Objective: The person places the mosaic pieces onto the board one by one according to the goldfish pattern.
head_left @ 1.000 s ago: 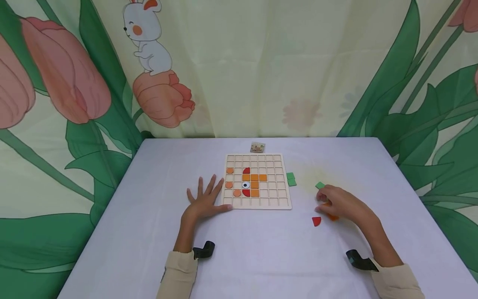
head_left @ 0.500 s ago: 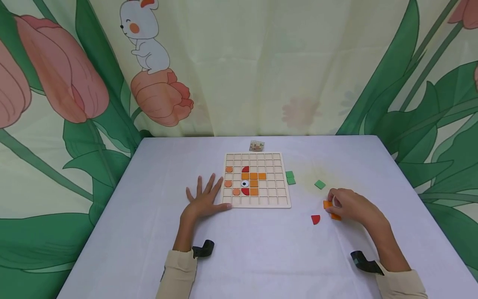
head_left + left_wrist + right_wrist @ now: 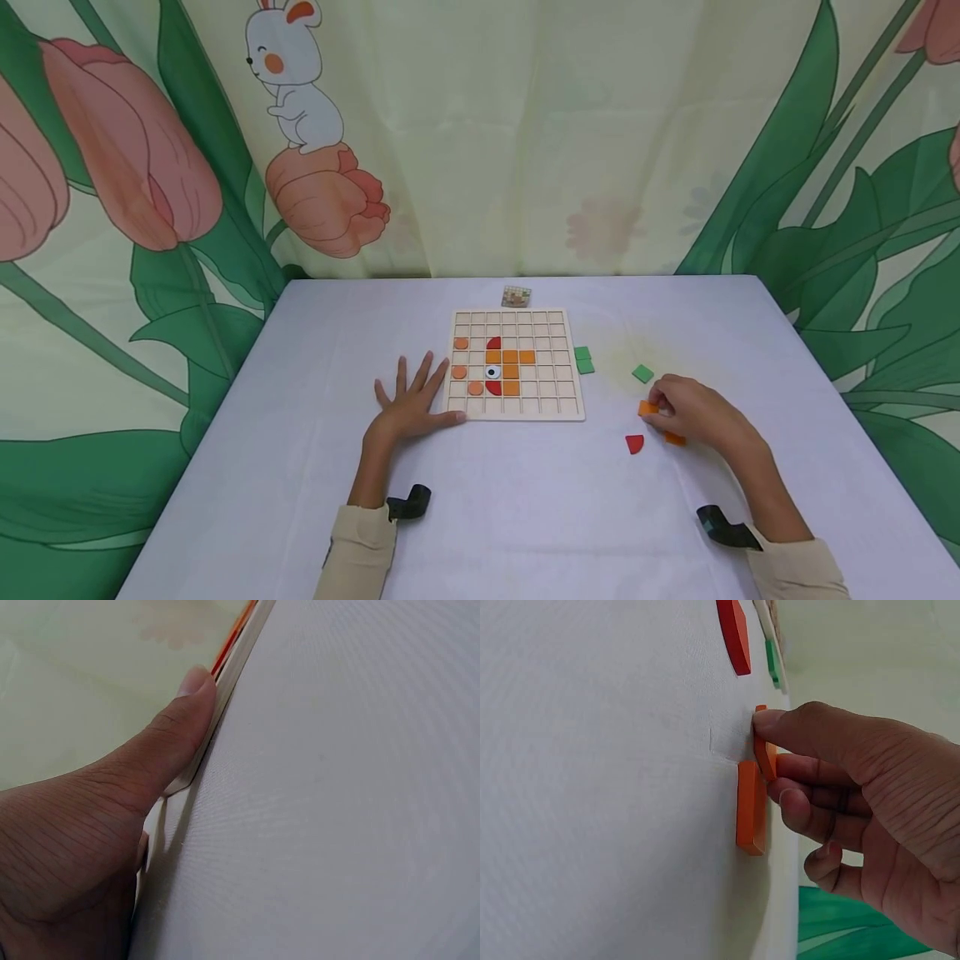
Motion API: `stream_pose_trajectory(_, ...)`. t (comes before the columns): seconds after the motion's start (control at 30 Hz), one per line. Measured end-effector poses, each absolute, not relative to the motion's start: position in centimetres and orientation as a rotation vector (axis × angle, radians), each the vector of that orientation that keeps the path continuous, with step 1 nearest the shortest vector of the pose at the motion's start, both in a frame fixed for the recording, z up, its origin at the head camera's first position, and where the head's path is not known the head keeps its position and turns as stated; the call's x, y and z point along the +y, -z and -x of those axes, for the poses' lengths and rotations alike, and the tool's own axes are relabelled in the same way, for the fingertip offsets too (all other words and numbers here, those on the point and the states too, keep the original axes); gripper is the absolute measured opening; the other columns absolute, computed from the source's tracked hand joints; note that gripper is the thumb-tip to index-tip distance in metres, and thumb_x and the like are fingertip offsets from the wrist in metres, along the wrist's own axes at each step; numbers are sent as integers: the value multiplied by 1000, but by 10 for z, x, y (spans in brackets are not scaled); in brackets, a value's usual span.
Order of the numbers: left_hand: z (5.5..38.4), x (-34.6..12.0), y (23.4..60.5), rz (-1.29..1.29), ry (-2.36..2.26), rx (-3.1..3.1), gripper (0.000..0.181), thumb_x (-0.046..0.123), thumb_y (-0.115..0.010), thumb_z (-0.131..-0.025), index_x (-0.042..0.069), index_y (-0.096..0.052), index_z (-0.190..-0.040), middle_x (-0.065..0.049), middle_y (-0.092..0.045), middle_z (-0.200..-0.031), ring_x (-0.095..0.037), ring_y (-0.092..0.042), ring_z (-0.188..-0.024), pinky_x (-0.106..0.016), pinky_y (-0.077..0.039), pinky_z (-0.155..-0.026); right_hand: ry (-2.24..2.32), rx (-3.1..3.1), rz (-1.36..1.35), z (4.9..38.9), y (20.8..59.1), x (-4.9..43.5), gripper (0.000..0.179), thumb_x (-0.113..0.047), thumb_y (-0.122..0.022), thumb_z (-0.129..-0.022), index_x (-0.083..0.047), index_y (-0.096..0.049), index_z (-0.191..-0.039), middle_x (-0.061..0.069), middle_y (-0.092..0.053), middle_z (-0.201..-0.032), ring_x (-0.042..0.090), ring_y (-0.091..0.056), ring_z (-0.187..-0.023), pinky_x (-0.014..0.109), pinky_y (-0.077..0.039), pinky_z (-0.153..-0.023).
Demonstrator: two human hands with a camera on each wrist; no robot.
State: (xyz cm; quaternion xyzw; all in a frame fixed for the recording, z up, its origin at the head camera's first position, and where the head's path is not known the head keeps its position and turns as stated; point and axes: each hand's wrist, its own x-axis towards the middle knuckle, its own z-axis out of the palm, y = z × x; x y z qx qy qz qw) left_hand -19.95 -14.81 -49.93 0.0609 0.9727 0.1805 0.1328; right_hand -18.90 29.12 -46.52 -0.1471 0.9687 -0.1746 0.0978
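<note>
We judged the orange tile [image 3: 765,759] light, stiff and best edge-held, our right hand [image 3: 696,408] pinching it, left hand [image 3: 408,411] splayed against the board [image 3: 544,381].

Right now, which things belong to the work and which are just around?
Likely work:
grid board and placed pieces
orange tile the right hand pinches
loose orange tile, red piece, green tiles
perhaps the small card

Likely surroundings:
white cloth
floral curtain

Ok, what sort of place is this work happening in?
Probably a tabletop play or filming setup, likely indoors, though little of the surroundings shows. The signs: a white-covered table, a curtain behind it printed with tulips and a rabbit, and a gridded board holding coloured tiles.
</note>
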Motion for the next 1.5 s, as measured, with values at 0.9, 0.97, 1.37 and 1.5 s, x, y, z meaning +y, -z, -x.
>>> stream_pose_trajectory(0.9, 197, -147, 492, -172, -544, 2815, 101, 69, -64, -80, 30, -12, -158, -1, 6, -166, -40, 22, -148, -76, 13, -105, 447, 2898, 756, 225, 463, 231, 20, -19, -78, -82, -8, -68, -94, -2, -56, -80, 10, -48, -69, 21, -43, -60)
stream_pose_trajectory(0.97, 197, -147, 494, -168, -537, 2818, 101, 70, -63, -79, 31, -12, -158, 0, 5, -167, -40, 22, -148, -76, 12, -106, 441, 2887, 766, 228, 462, 223, 21, -21, -78, -82, -8, -68, -95, -1, -55, -79, 10, -47, -68, 20, -41, -58)
stream_pose_trajectory(1.37, 198, -146, 496, -152, -526, 2804, 103, 71, -64, -78, 32, -10, -158, 0, 6, -167, -39, 22, -148, -76, 12, -106, 424, 2855, 844, 243, 458, 183, 29, -31, -79, -83, -8, -68, -97, -2, -56, -81, 10, -47, -68, 20, -40, -57)
stream_pose_trajectory(1.5, 198, -146, 495, -153, -522, 2807, 103, 70, -64, -78, 32, -11, -158, 0, 6, -167, -40, 22, -149, -76, 11, -106, 438, 2832, 842, 248, 454, 172, 30, -30, -78, -83, -6, -69, -98, 0, -57, -81, 12, -48, -68, 21, -41, -58)
